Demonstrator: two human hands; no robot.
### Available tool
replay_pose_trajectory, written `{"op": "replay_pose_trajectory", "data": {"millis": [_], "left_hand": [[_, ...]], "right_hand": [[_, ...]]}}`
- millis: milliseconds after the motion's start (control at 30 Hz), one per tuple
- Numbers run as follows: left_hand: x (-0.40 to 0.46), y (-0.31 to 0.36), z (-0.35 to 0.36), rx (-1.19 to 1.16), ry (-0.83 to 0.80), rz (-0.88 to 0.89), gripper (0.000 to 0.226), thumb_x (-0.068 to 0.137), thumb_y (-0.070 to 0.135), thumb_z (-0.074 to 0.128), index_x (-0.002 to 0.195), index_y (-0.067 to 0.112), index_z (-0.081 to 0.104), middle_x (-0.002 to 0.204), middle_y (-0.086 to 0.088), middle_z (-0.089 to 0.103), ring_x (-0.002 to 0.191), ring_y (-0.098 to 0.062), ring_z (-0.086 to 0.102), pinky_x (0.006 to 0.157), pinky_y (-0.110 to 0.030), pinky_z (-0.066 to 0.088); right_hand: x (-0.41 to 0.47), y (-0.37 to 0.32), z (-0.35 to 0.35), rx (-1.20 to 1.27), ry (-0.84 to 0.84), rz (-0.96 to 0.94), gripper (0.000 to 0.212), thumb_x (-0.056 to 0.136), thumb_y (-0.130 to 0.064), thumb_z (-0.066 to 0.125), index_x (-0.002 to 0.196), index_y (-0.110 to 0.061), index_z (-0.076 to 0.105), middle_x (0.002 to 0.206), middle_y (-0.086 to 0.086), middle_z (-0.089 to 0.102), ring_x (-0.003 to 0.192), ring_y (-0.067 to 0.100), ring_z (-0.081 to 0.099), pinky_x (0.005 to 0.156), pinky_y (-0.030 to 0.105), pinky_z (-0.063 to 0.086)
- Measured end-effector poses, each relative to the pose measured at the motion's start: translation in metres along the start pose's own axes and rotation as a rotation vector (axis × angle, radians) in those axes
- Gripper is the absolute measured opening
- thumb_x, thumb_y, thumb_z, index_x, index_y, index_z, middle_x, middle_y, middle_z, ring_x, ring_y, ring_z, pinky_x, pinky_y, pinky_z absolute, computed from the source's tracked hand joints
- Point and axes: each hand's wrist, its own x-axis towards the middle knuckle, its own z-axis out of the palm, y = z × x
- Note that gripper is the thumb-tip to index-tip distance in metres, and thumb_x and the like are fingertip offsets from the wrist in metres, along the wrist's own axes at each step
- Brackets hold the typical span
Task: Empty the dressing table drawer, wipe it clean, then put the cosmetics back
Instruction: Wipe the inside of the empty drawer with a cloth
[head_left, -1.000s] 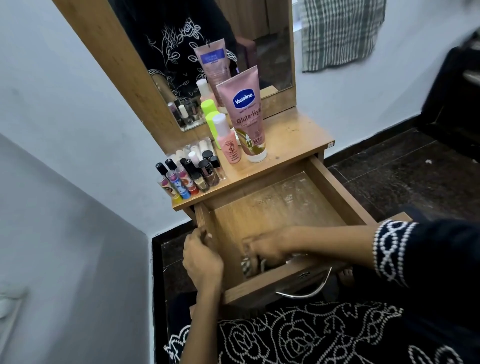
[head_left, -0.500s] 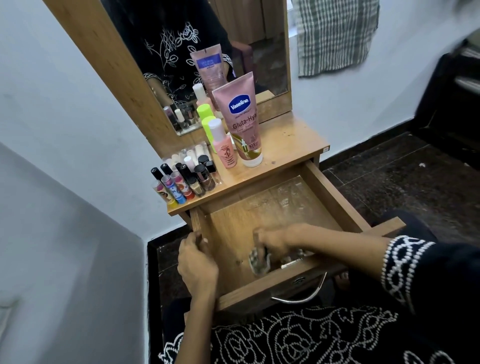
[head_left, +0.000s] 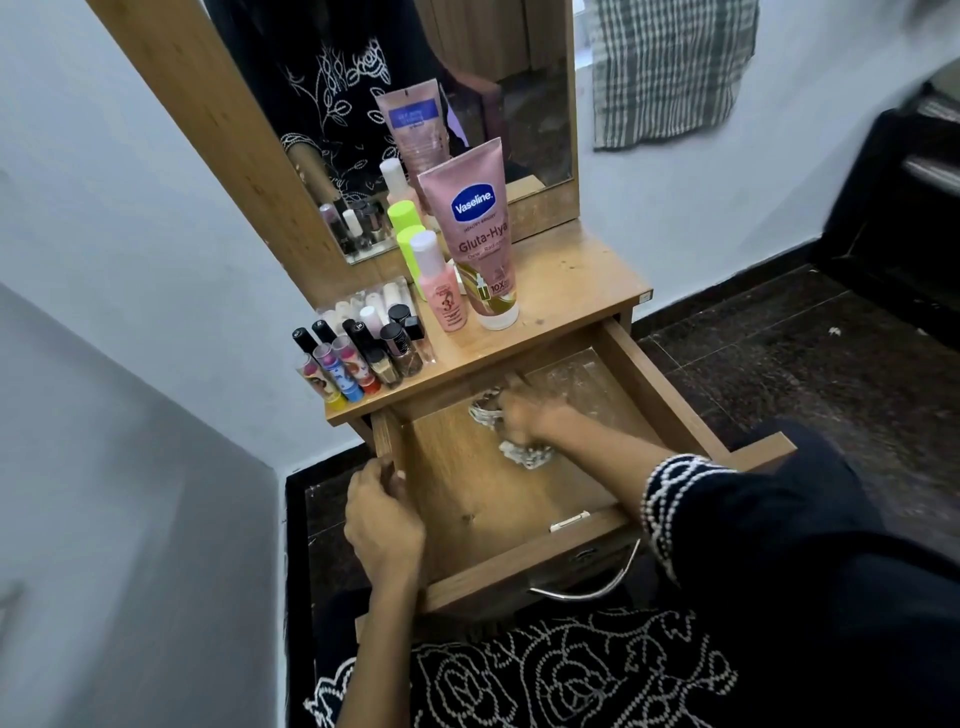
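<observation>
Cloth (head_left: 524, 452) bunched under right grip (head_left: 524, 415) w/ fingers curled on it, at drawer (head_left: 670, 395) back; left grip (head_left: 382, 519) clasps side wall.

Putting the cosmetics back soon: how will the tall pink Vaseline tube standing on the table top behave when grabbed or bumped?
The Vaseline tube stands on its narrow white cap, tall and wider at the top, so it probably tips easily if bumped. Its body looks like soft plastic, likely giving under a firm grip. The pink bottle stands close beside it and may get knocked too.

Right hand (head_left: 524, 418) pressing crumpled cloth (head_left: 524, 457) inside open drawer (head_left: 670, 395), left hand (head_left: 382, 525) gripping its side, cosmetics (head_left: 363, 353) on tabletop (head_left: 571, 275)
</observation>
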Motion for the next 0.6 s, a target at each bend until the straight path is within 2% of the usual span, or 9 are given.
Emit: {"op": "replay_pose_trajectory", "data": {"millis": [133, 233, 367, 467, 600], "left_hand": [[0.001, 0.001, 0.000, -0.004, 0.001, -0.014, 0.027, 0.096, 0.013, 0.047, 0.120, 0.011, 0.059, 0.124, -0.010, 0.059, 0.114, -0.031, 0.055, 0.094, -0.045, 0.042], [0.002, 0.000, 0.000, 0.019, 0.001, 0.006, 0.027, 0.096, 0.012, 0.047, 0.120, 0.011, 0.059, 0.123, -0.011, 0.059, 0.113, -0.031, 0.055, 0.093, -0.045, 0.043], [0.004, -0.001, 0.000, 0.052, -0.001, 0.037, 0.027, 0.096, 0.012, 0.048, 0.120, 0.009, 0.059, 0.123, -0.012, 0.059, 0.112, -0.032, 0.056, 0.090, -0.044, 0.044], [0.003, 0.000, -0.001, 0.063, -0.013, 0.028, 0.027, 0.097, 0.013, 0.046, 0.120, 0.010, 0.059, 0.123, -0.011, 0.059, 0.111, -0.031, 0.056, 0.088, -0.042, 0.043], [0.000, 0.003, -0.002, 0.057, -0.025, 0.030, 0.030, 0.096, 0.012, 0.047, 0.124, 0.011, 0.057, 0.126, -0.009, 0.057, 0.115, -0.030, 0.055, 0.091, -0.042, 0.043]], "right_hand": [[0.001, -0.028, 0.008, -0.050, -0.019, -0.010, 0.046, 0.089, -0.027, 0.052, 0.132, -0.012, 0.049, 0.144, 0.013, 0.031, 0.116, 0.033, 0.052, 0.089, 0.038, 0.046], [-0.013, -0.032, 0.014, -0.162, -0.132, -0.074, 0.052, 0.090, -0.026, 0.051, 0.138, -0.010, 0.040, 0.149, 0.013, 0.024, 0.125, 0.034, 0.046, 0.095, 0.041, 0.045], [-0.024, -0.022, 0.018, -0.196, -0.178, 0.048, 0.049, 0.092, -0.019, 0.050, 0.138, -0.007, 0.039, 0.149, 0.013, 0.028, 0.123, 0.031, 0.048, 0.094, 0.040, 0.043], [-0.017, -0.022, 0.013, -0.156, -0.110, 0.110, 0.047, 0.093, -0.012, 0.045, 0.140, -0.010, 0.039, 0.154, 0.012, 0.021, 0.129, 0.032, 0.044, 0.096, 0.040, 0.041], [0.003, -0.029, 0.007, -0.025, 0.069, 0.183, 0.043, 0.092, -0.010, 0.043, 0.135, -0.008, 0.045, 0.149, 0.012, 0.025, 0.125, 0.031, 0.047, 0.091, 0.040, 0.045]]}}
